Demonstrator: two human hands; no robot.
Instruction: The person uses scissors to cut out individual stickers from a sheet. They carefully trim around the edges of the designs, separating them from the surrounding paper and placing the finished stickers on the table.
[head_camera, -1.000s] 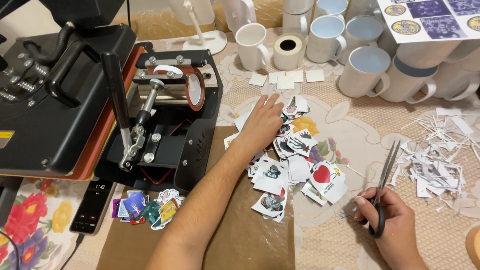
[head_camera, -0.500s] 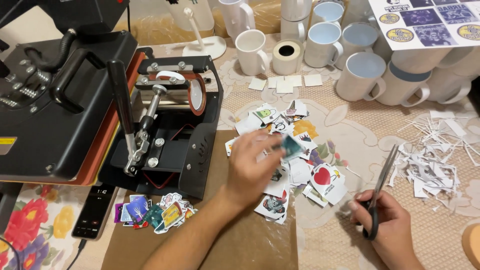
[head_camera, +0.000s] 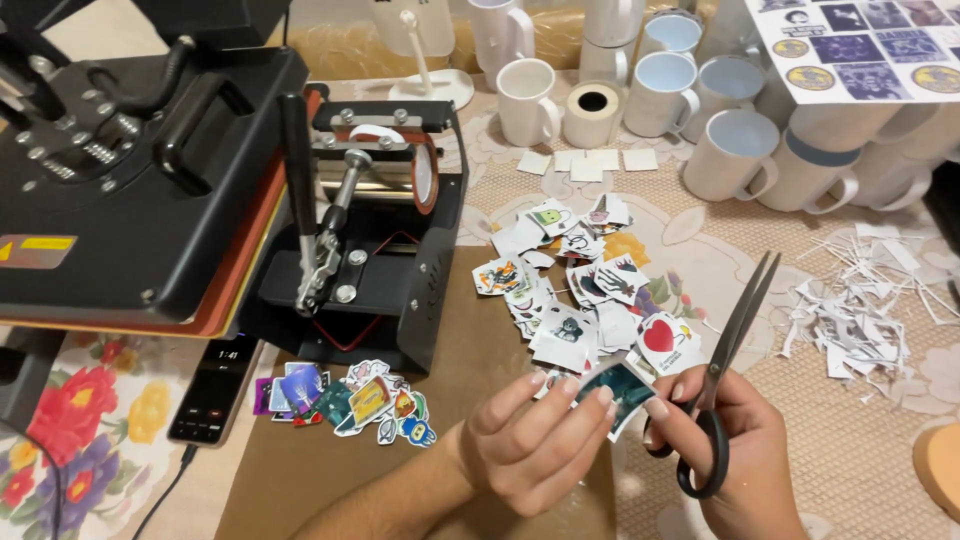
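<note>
Sticker (head_camera: 622, 388) is half hidden behind the fingertips (head_camera: 604, 397), so its picture is hard to read; it seems dark teal. Half a second ago the left hand (head_camera: 535, 445) held it up over the pile (head_camera: 585, 285); now both hands meet. Left fingers pinch its edge, and the right hand (head_camera: 735, 450) touches it, gripping closed scissors (head_camera: 722, 375).

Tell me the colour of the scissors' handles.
Black, on the scissors in the right hand; the head view shows it.
</note>
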